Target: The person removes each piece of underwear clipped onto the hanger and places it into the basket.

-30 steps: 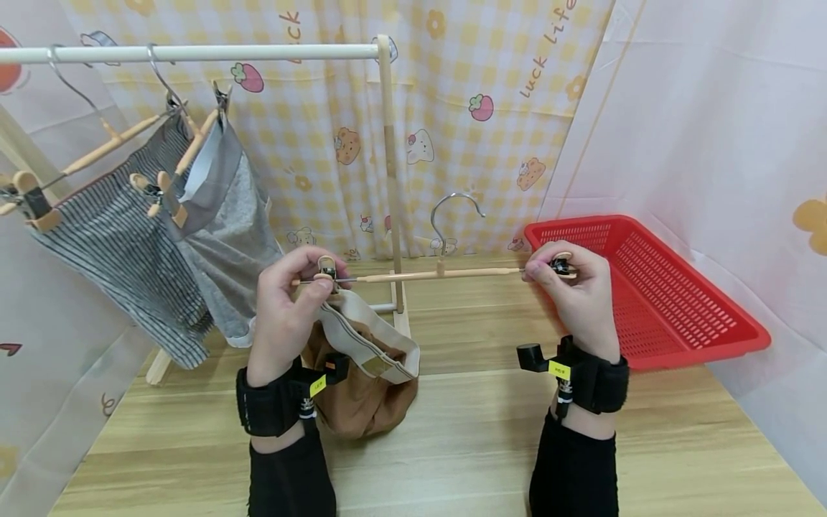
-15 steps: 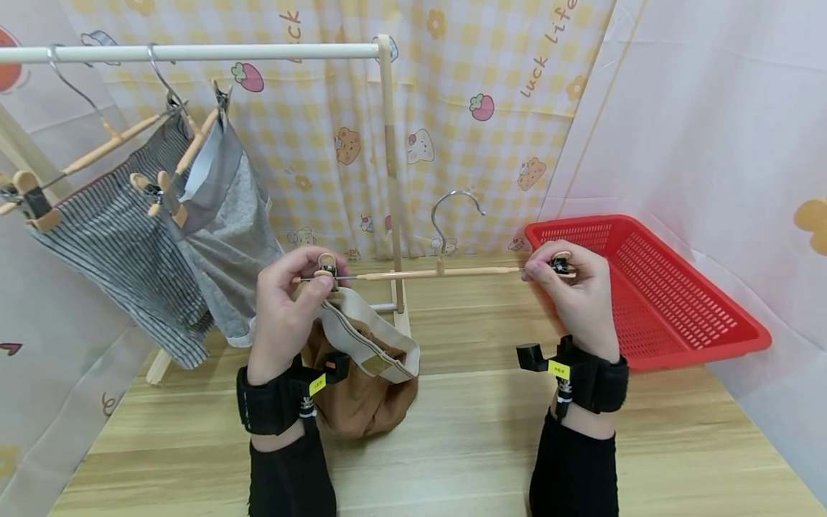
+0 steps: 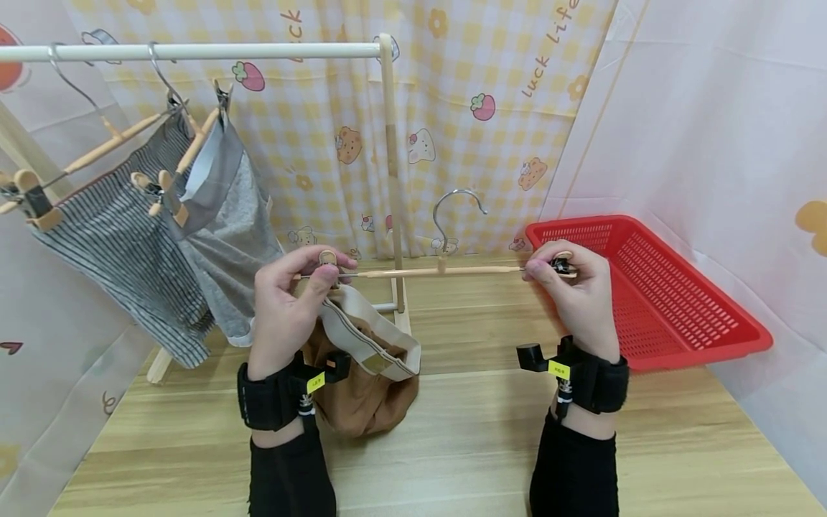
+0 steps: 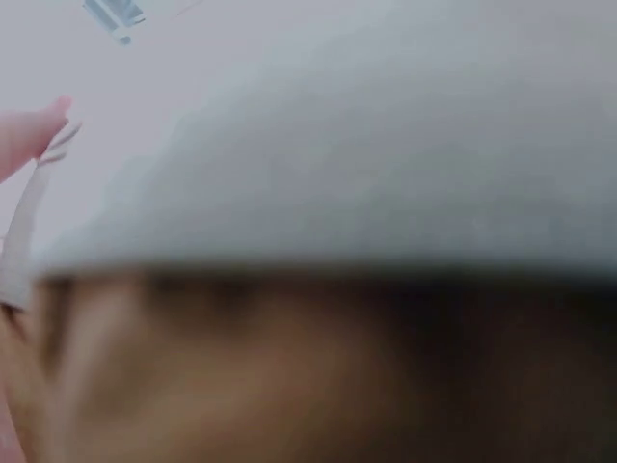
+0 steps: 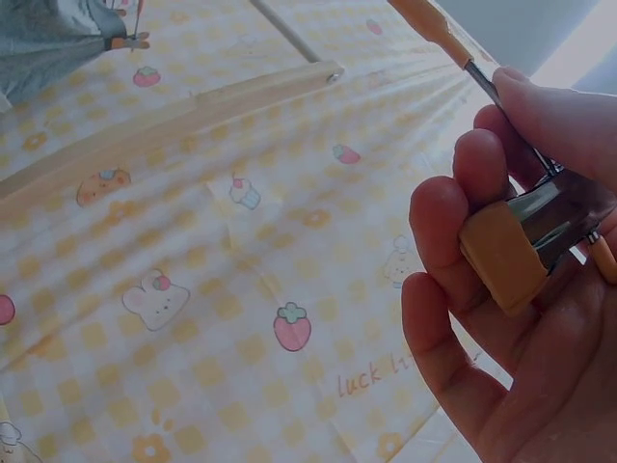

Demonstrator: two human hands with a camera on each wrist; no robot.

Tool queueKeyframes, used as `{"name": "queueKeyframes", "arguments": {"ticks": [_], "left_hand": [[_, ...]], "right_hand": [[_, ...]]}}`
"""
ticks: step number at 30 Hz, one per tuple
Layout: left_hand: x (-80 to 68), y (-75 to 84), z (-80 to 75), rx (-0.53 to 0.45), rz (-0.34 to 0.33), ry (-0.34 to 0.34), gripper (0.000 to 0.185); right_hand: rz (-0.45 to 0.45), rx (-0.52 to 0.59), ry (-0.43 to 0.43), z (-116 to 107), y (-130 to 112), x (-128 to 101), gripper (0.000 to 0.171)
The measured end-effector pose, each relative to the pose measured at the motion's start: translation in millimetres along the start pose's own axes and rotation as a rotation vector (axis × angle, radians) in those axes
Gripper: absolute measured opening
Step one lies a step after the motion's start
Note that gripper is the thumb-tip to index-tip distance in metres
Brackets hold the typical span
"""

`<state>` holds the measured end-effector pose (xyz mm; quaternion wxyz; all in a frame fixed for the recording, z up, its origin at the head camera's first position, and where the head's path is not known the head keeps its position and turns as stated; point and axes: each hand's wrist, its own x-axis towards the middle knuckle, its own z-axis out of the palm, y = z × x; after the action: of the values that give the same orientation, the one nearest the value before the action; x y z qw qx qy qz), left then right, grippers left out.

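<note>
Pale wood and thin wire made up the clip hanger (image 3: pixel 439 271) that stretched level between the two hands above the worktop (image 3: pixel 465 431). The left hand (image 3: pixel 287 309) pinched the clip (image 3: pixel 327 258) at its end between thumb and curled fingers, and from just under that hand hung the brown shorts (image 3: pixel 362 380) with a cream waistband, their lower part bunched on the worktop. The right hand (image 3: pixel 578 291) grasped the other clip (image 5: pixel 525 241), fingers curled round its wooden pad (the right wrist view showed this plainly, while the left wrist view was only a blur of cloth). The hanger's metal hook (image 3: pixel 455 208) rose upright midway between the hands. Just beyond the right hand lay a red basket (image 3: pixel 685 301). Beyond the left hand stood a clothes rack (image 3: pixel 194 52), with striped shorts (image 3: pixel 123 244) and grey shorts (image 3: pixel 235 230) hanging from it on like hangers, well to that hand's outer side.
</note>
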<state>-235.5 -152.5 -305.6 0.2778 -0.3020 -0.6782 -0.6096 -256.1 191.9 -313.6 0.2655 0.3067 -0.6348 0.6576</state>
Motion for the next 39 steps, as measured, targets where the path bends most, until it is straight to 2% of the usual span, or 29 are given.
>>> {"name": "queueKeyframes", "arguments": {"ticks": [6, 13, 21, 39], "left_hand": [[0.5, -1.8, -1.2, 0.012, 0.033, 0.013, 0.035], [1.4, -0.6, -0.2, -0.026, 0.048, 0.021, 0.022], [1.4, -0.6, 1.3, -0.027, 0.048, 0.043, 0.016], [1.4, 2.2, 2.8, -0.026, 0.040, 0.054, 0.025]], "right_hand": [[0.001, -0.028, -0.010, 0.6, -0.6, -0.1, 0.006], [-0.006, -0.015, -0.013, 0.3, -1.0, 0.3, 0.007], [-0.003, -0.020, -0.009, 0.6, -1.6, 0.2, 0.008], [-0.001, -0.024, -0.003, 0.1, -2.0, -0.4, 0.007]]}}
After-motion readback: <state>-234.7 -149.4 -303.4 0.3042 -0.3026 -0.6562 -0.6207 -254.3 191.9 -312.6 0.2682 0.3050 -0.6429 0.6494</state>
